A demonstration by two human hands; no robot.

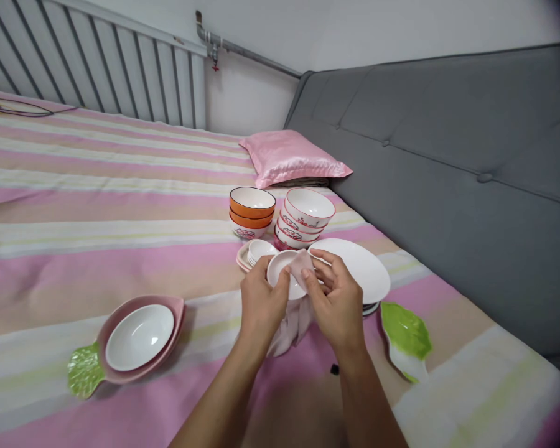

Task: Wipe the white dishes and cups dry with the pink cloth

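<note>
My left hand [260, 303] grips a small white dish [280, 274] by its left rim, held above the striped bedsheet. My right hand [335, 298] presses a pale pink cloth [301, 264] into the dish with pinched fingers; the cloth's tail [292, 330] hangs down between my wrists. Just behind the dish sits a short stack of small white saucers [260, 250] on a pinkish plate. A large white oval plate [359, 267] lies right of my hands.
Stacked orange-and-white bowls [252, 211] and red-patterned white bowls [305, 218] stand behind. A white bowl [139, 336] rests in a pink dish [180, 308] on a green leaf plate [83, 371] at left. Another green leaf dish [406, 336] lies at right. Pink pillow [292, 155], grey headboard [448, 155].
</note>
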